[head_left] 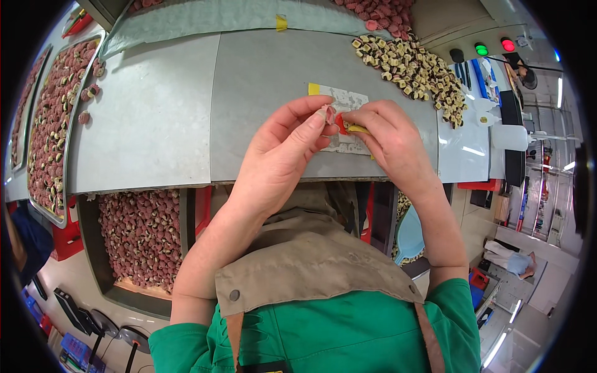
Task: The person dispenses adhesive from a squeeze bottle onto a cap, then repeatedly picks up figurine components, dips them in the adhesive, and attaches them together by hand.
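Observation:
My left hand (280,146) pinches a small pink ridged piece (330,114) between thumb and fingertips, above the metal table (267,81). Close against it, my right hand (396,133) is closed on a small red-and-yellow tool (359,128); its red end nearly meets the pink piece, and my fingers cover part of it. I cannot tell whether the two touch. Beneath both hands lies a worn whitish plate (356,147) with yellow tape at a corner. Beyond the right hand spreads a heap of small cream-and-dark blocks (410,71).
More pink pieces (388,17) lie at the far edge. A metal tray (67,146) of pink-and-cream pieces stands at left. Below the table edge, an open drawer (91,239) holds similar pieces; a light-blue scoop (409,233) lies at right. White bottles (510,137) stand far right.

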`<state>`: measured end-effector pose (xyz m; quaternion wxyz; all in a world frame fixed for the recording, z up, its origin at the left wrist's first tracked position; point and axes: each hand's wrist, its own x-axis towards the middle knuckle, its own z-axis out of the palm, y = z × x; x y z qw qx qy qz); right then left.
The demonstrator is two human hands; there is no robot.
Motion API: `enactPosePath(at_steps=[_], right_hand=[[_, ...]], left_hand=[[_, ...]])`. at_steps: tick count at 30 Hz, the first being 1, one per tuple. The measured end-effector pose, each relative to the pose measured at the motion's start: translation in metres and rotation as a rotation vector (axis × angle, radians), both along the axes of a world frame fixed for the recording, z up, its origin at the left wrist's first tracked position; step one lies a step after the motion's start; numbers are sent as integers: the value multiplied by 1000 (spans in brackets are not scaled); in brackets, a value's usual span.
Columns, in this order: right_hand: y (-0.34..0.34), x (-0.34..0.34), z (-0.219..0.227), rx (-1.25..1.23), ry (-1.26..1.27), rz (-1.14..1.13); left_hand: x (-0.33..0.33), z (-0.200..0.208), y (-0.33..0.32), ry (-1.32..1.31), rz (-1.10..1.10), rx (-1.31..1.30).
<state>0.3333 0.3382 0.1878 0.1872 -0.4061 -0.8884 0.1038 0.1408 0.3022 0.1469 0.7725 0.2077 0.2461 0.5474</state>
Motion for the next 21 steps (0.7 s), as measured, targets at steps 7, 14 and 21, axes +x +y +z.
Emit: enactPosePath(at_steps=[7, 14, 21], right_hand=[[-10, 10, -11, -572, 622, -213], [-21, -5, -7, -795, 1138, -95], [-19, -17, -8, -375, 754, -121]], left_hand=[[-1, 4, 1, 73, -45, 5], [5, 11, 1, 116, -88, 22], [7, 9, 0, 92, -23, 35]])
